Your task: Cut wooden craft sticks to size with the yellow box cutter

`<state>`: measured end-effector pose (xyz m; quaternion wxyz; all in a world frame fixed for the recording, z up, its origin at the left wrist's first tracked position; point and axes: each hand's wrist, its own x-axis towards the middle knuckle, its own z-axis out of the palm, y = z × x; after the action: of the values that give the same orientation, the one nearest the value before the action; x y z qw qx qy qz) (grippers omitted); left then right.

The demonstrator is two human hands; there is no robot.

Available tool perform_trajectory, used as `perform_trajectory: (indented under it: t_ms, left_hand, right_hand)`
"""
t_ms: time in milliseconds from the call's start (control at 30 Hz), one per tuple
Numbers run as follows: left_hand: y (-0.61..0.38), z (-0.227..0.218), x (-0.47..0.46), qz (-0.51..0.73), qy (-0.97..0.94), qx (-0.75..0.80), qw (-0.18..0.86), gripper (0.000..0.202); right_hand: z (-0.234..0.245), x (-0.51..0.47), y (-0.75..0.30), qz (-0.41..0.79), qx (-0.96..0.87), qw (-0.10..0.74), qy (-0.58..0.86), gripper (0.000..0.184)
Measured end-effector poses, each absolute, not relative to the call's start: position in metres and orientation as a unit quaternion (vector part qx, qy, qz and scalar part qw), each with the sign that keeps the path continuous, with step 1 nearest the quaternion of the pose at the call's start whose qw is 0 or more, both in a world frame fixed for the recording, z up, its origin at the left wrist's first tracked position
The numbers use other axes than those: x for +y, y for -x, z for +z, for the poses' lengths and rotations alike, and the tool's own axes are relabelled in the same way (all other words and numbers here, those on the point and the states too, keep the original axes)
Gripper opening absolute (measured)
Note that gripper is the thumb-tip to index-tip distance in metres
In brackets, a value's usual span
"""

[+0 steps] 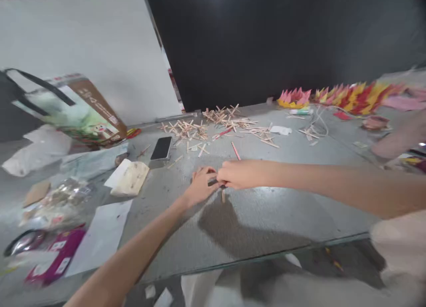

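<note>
My left hand (201, 185) rests low over the grey table, its index finger and thumb curved round to meet at my right fingertips. Pinched closed, my right hand (238, 174) touches it from the right side. A short, pale wooden stick (223, 195) pokes out below the joined fingertips; the rest of it is hidden by the fingers. Just behind my right hand, a red and white pen (236, 151) slants up from the knuckles, its lower end covered. Farther back lies a pile of crossed wooden sticks (189, 130).
A phone (161, 148) and folded cloth (130, 178) lie to the left, near a shopping bag (89, 112). White paper (101, 236) and a purple packet (58, 253) are at front left. Pink and yellow paper petals (359, 98) line the back right. Another person's arm (399, 136) shows at right.
</note>
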<state>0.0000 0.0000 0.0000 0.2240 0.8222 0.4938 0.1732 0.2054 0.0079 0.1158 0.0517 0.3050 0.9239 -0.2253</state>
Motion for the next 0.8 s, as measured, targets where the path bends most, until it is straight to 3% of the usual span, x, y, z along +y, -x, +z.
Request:
perform_trajectory:
  t_ms: [233,333,400,600,667,800]
  left_hand:
    - [-0.004,0.005,0.006,0.185,-0.802,0.51,0.248,0.019]
    - [-0.007,0.006,0.009,0.197,-0.797,0.517,0.244,0.015]
    - [-0.01,0.007,0.009,0.198,-0.794,0.531,0.222,0.015]
    - [-0.022,0.014,-0.023,0.192,-0.776,0.585,0.136,0.031]
    - [-0.027,0.017,-0.04,0.122,-0.81,0.57,0.069,0.042]
    - [-0.033,0.024,-0.052,0.017,-0.818,0.57,0.079,0.027]
  right_hand:
    - [0.097,0.007,-0.236,-0.278,0.896,-0.004,-0.347,0.014]
    - [0.074,0.005,-0.254,-0.335,0.867,-0.036,-0.366,0.023]
    - [0.058,0.007,-0.266,-0.461,0.779,-0.138,-0.402,0.026]
    - [0.03,0.017,-0.297,-0.451,0.72,-0.242,-0.469,0.042]
    - [0.023,0.019,-0.303,-0.44,0.705,-0.279,-0.481,0.042]
    - [0.012,0.019,-0.309,-0.407,0.721,-0.306,-0.47,0.037]
